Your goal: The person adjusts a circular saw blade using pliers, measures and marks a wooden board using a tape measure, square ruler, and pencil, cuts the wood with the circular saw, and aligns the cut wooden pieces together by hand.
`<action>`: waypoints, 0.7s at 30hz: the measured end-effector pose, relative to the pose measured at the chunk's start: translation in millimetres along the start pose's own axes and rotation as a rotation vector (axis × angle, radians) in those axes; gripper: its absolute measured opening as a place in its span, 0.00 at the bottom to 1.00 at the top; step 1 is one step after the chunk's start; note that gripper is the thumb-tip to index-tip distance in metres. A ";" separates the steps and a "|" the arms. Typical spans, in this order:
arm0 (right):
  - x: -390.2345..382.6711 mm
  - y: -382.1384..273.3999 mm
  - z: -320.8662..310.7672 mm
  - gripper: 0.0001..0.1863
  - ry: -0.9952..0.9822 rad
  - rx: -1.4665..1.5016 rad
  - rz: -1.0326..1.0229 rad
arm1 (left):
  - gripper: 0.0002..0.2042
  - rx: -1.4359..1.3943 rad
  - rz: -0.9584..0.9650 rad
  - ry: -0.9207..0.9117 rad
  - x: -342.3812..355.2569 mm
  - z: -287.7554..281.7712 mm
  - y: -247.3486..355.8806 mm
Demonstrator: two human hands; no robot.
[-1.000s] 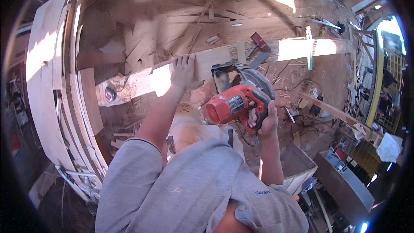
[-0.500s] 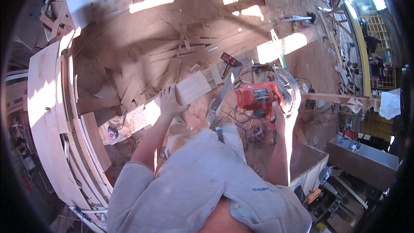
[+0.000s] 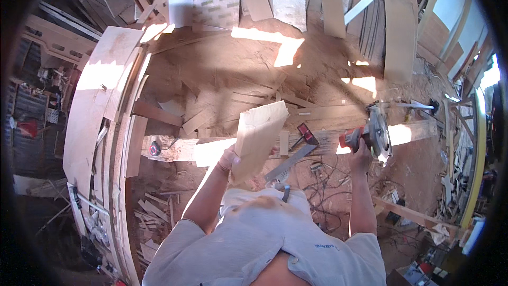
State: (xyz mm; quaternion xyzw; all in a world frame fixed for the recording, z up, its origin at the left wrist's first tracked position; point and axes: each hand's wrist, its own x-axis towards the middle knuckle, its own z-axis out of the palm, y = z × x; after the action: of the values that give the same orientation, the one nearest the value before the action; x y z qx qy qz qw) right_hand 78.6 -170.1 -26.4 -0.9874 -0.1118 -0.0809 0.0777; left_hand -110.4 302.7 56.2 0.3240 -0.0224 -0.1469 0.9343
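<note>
My left hand [image 3: 229,160] grips the lower edge of a pale plywood offcut [image 3: 258,136] and holds it up, tilted, above the long wooden beam [image 3: 211,148]. My right hand [image 3: 361,151] is closed on the handle of a red circular saw [image 3: 370,135], which rests over the right stretch of the same beam. The saw's round blade guard faces right. A metal square [image 3: 290,162] and a small red and black tool [image 3: 307,133] lie on the beam between my hands.
Large curved plywood sheets [image 3: 95,116] stand along the left. Wood scraps [image 3: 201,111] litter the sawdust floor beyond the beam. Boards and panels [image 3: 391,26] lean at the back. A tape measure [image 3: 154,149] sits at the beam's left end. Cables [image 3: 323,180] trail near my feet.
My left hand has lifted a plywood offcut off the beam. My right hand has swung the saw out to the right along the beam. My view has tipped forward.
</note>
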 end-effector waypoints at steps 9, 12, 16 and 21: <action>-36.1 -48.6 9.6 0.28 0.123 0.505 0.147 | 0.68 -0.126 0.098 -0.187 42.5 59.2 7.0; -49.8 -34.8 31.9 0.22 0.101 0.292 0.016 | 0.68 -0.190 0.093 -0.253 44.3 57.6 5.0; -35.7 -41.1 -13.9 0.25 -0.271 0.132 -0.215 | 0.67 -0.067 0.076 -0.235 37.3 75.7 27.0; -46.4 -14.1 36.7 0.32 0.028 -0.042 -0.391 | 0.60 0.185 0.023 -0.124 22.2 56.7 30.7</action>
State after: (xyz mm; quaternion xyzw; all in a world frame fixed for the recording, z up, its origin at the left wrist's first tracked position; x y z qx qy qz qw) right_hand 35.9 -159.9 -68.5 -0.9470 -0.2986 -0.1104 0.0414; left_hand -89.0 285.3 118.6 0.3988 -0.0972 -0.1530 0.8989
